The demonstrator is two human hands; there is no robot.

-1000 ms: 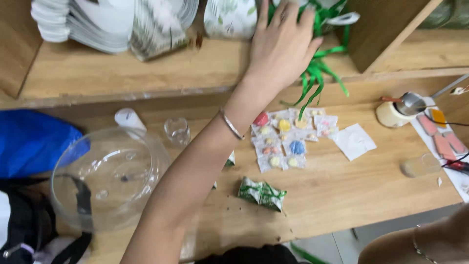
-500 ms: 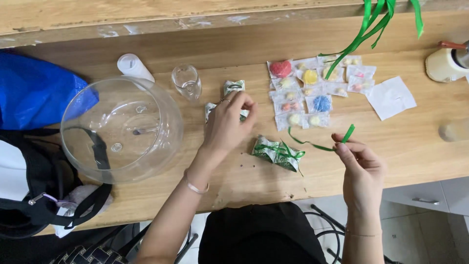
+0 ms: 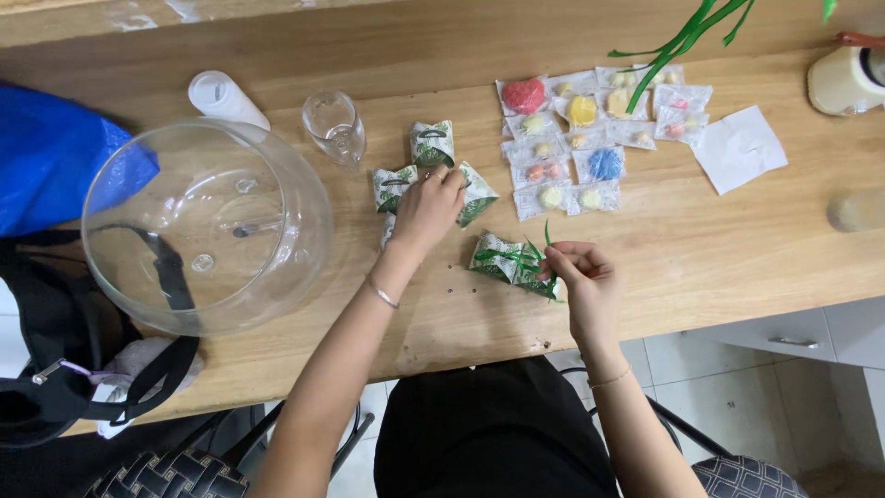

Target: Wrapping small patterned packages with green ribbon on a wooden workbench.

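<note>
We rest our left hand (image 3: 426, 205), fingers curled, on a cluster of small green-and-white wrapped packets (image 3: 433, 146) at the middle of the wooden table (image 3: 719, 249). Just right and nearer, our right hand (image 3: 581, 277) pinches a thin green ribbon strip (image 3: 530, 254) lying over another green-and-white packet (image 3: 498, 258). A large clear glass bowl (image 3: 207, 226) sits left; clear sachets of coloured sweets (image 3: 590, 138) lie far right.

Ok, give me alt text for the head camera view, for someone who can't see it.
Seen from above, a person's left hand rests on a cluster of green-and-white packets on a wooden table, while the right hand pinches a green ribbon beside another packet. A large glass bowl sits left; small clear sachets lie beyond.
</note>
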